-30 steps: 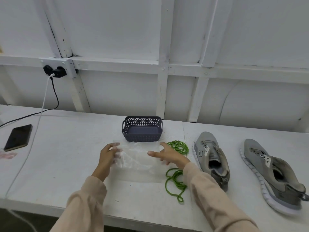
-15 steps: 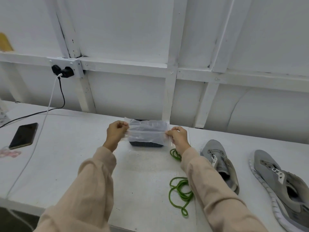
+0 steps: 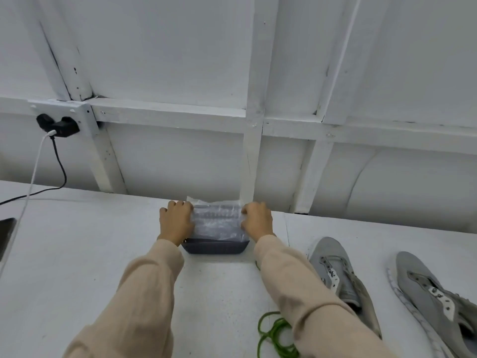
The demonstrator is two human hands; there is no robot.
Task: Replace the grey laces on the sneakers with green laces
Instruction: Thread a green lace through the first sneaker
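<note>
We count one basket [image 3: 215, 249] with one clear bag [image 3: 218, 223] upon it. To its right: two grey sneakers [image 3: 333, 267], one green lace coil [image 3: 274, 335].

Loose beige long sleeves [image 3: 144, 293]

Bright, even, diffuse light; source not visible. Faint soft shadow on white worktop [image 3: 77, 254] under the basket [image 3: 214, 250]. Small glare streaks on plastic bag [image 3: 218, 223]. Overall slightly soft. Wide-angle bending: wall beams [image 3: 167, 115] curve, sneakers [image 3: 343, 285] stretch at right edge.
</note>
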